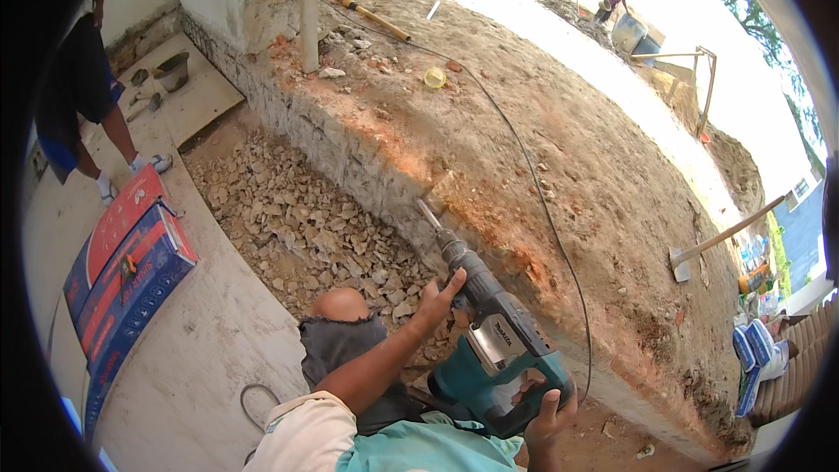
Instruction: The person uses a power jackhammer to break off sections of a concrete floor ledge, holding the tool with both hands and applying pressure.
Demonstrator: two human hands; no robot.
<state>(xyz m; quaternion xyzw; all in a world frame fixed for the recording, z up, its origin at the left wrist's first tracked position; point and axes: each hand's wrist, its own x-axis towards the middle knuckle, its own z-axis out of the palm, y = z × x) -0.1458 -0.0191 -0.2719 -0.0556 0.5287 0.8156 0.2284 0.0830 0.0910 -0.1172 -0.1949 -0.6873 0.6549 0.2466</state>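
A teal and grey demolition hammer (pixel 463 376) slants up and to the left across the lower middle, its chisel bit (pixel 428 214) reaching the face of a low concrete wall (pixel 350 166). My left hand (pixel 434 304) is closed at the hammer's dark front section; some of its fingers are hidden behind the tool. At the rear handle, my right hand (pixel 546 413) is wrapped round the grip, with its thumb showing. Broken stone rubble (pixel 288 210) lies along the foot of the wall. My bent knee (pixel 341 304) is just left of the hammer.
A black cable (pixel 533 175) runs over the dirt bank. Flat cardboard boxes (pixel 131 271) lie at left, near a standing person (pixel 83 96) and a dark bucket (pixel 172 72). A hoe (pixel 725 236) rests at right; a pole (pixel 309 9) stands on the wall. Another person (pixel 615 0) works far off.
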